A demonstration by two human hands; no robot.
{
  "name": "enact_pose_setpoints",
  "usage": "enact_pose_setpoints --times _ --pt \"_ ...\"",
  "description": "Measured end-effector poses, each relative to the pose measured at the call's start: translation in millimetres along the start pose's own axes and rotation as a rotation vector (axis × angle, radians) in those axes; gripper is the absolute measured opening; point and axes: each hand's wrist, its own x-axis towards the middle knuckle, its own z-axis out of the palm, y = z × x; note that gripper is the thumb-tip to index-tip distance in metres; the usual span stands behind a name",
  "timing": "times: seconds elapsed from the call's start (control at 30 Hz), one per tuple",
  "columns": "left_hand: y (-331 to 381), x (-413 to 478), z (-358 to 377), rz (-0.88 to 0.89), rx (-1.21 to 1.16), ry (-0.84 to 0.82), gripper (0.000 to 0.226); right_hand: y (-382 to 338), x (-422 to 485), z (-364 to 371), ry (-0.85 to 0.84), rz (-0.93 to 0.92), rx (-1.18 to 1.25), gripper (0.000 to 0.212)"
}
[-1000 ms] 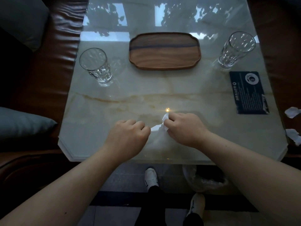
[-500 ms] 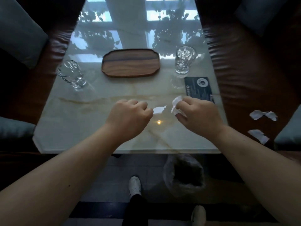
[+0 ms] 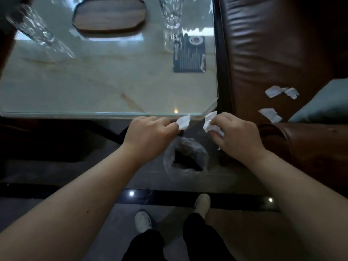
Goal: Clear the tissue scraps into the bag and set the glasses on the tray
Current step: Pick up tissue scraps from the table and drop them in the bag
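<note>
Scraps held over the bag

Left hand [image 3: 150, 136] and right hand [image 3: 235, 136] each pinch a white scrap [image 3: 183, 121] (crumpled, no clear axis) above the open bag [image 3: 185, 159]; tray [image 3: 110, 15] beyond.

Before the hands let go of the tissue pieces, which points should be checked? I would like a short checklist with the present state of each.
1. Left hand grips a tissue scrap: ok.
2. Right hand grips its tissue scrap: ok.
3. Plastic bag mouth open on the floor: ok.
4. Both hands directly over the bag mouth: cannot tell; they look slightly short of it.
5. All scraps collected: not ok; loose scraps remain on the sofa.
6. Glasses on the wooden tray: not ok; tray empty.
</note>
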Motion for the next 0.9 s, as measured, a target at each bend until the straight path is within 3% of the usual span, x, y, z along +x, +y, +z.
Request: enact_pose_setpoints --times 0.23,0.47,0.67,0.9 --pt "23.6 -37.7 91.6 0.076 -0.1 -0.119 0.023 18.2 -75.7 92.4 -0.136 0.162 0.035 0.023" --pt "32.1 -68.4 240.6 0.176 -0.19 -0.254 0.024 67.6 -116.7 244.0 -0.282 0.382 0.051 0.017" --pt "36.9 -74.5 365.3 0.086 -0.213 -0.421 0.013 110.2 -130.5 336.5 -0.425 0.526 0.048 0.018" --pt "49.1 -70.6 405.1 0.074 -0.207 -0.533 0.023 131.8 -143.4 355.0 -0.588 0.549 0.02 0.048"
